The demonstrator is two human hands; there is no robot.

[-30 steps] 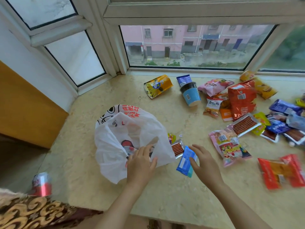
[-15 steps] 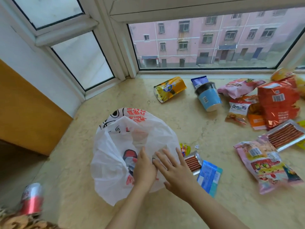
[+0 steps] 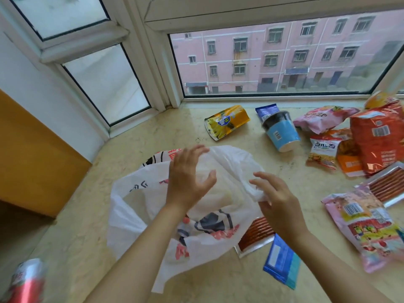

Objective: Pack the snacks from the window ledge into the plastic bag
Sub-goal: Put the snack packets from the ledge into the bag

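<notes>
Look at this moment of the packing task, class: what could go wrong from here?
1. The plastic bag lies limp; if the left hand and right hand lose its rim, the mouth may collapse.
2. The sausage pack lies partly under the bag and might be overlooked.
3. The blue cup lies tipped and may roll if knocked.

The white printed plastic bag [image 3: 135, 217] sits front-left on the beige marble window ledge [image 3: 175, 127], with both hands over it. Tucked against its right edge is a clear pack of brown sticks [image 3: 255, 235], then a blue flat wrapper [image 3: 282, 261] just right of that. A blue paper cup [image 3: 282, 134] lies farther back, a yellow foil pouch [image 3: 227, 121] to its left.
</notes>
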